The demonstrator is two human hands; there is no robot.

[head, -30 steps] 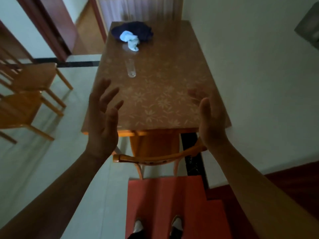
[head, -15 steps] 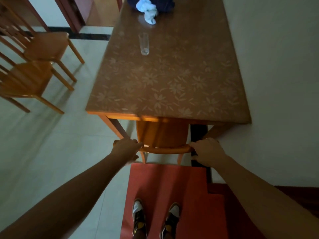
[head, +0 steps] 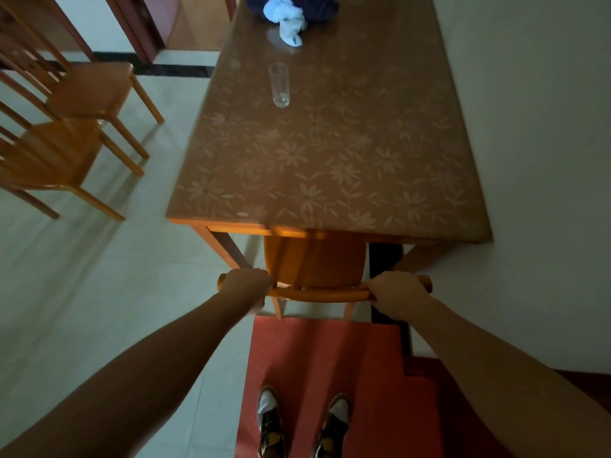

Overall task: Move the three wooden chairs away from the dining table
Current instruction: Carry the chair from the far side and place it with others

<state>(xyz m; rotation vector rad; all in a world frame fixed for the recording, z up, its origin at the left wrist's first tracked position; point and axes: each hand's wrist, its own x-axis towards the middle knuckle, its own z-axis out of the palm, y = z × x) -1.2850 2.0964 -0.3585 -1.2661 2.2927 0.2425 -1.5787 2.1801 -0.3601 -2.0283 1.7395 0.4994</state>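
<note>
A wooden chair (head: 314, 262) stands tucked under the near end of the dining table (head: 330, 166), its seat mostly beneath the tabletop. My left hand (head: 246, 287) grips the left end of its curved top rail, and my right hand (head: 398, 292) grips the right end. Two more wooden chairs stand apart from the table at the left: one nearer (head: 56, 153), one farther back (head: 92, 90).
On the table stand a clear glass (head: 280, 85) and, at the far end, a white cloth (head: 287, 23) on a dark garment. A wall runs along the table's right side. I stand on a red mat (head: 324, 365); pale floor tiles spread to the left.
My hands came down from above the table and closed on the chair's top rail. Since half a second ago the chair has come out slightly from under the table.
</note>
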